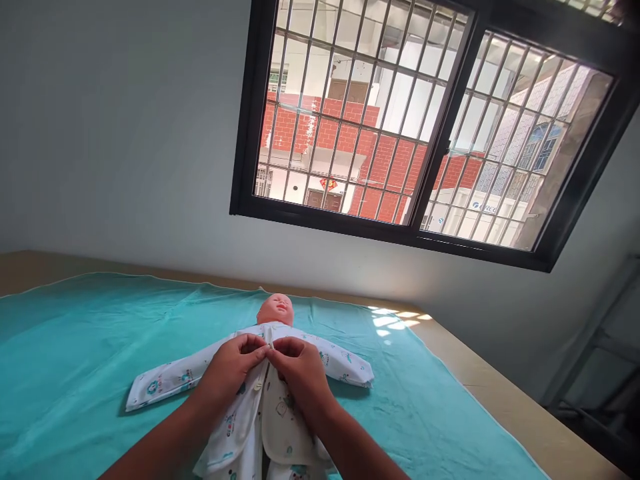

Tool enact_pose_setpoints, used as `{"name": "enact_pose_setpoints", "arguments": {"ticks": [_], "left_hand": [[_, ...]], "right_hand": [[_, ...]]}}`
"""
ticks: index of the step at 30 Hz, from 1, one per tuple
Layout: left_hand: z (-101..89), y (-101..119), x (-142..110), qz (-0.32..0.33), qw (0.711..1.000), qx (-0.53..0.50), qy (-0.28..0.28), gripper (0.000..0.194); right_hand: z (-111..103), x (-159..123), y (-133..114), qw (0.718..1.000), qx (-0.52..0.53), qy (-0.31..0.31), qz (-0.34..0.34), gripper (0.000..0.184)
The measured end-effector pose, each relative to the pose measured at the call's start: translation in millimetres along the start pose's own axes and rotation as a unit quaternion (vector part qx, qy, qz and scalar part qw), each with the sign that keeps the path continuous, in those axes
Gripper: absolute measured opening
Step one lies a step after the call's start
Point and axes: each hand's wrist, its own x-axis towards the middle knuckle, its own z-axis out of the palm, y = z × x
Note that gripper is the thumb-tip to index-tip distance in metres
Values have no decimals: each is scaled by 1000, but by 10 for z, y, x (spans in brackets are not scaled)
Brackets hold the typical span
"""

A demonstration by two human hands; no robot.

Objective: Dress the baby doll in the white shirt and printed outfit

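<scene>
A baby doll (277, 309) lies on its back with its head toward the window. It wears a white printed baby jacket (285, 423), whose sleeves stretch out to both sides. Both hands meet at the jacket's upper front, just below the collar. My left hand (239, 360) pinches one front edge between thumb and fingers. Opposite it, my right hand (299, 363) pinches the other edge, fingertips nearly touching the left ones. Whatever fastener sits between the fingertips is too small to make out. Below the hands the front hangs parted, with a button (258, 386) showing on the left edge.
A turquoise cloth (100, 347) covers most of the wooden table (505, 377), whose right edge shows bare. Behind it stands a grey wall (125, 133) with a barred, black-framed window (325, 217). A dark metal frame (595, 347) stands at the far right.
</scene>
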Motion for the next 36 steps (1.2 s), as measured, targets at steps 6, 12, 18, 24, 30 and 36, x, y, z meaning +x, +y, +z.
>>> {"name": "enact_pose_setpoints", "arguments": {"ticks": [6, 12, 18, 24, 30, 36], "left_hand": [[-3, 67, -49, -5, 1000, 24, 6, 32], [-5, 56, -72, 4, 998, 61, 17, 30], [2, -12, -44, 30, 997, 70, 11, 25], [11, 17, -74, 33, 997, 69, 9, 24], [10, 32, -57, 34, 997, 71, 5, 22], [16, 28, -85, 42, 996, 83, 10, 21]], "right_hand": [[5, -12, -8, 1000, -27, -3, -13, 33], [-32, 15, 24, 999, 8, -26, 23, 35], [-45, 15, -12, 998, 21, -35, 54, 44], [-57, 1, -96, 995, 25, -53, 83, 44], [-91, -2, -94, 994, 29, -67, 83, 40], [-119, 19, -101, 992, 16, -85, 92, 39]]}}
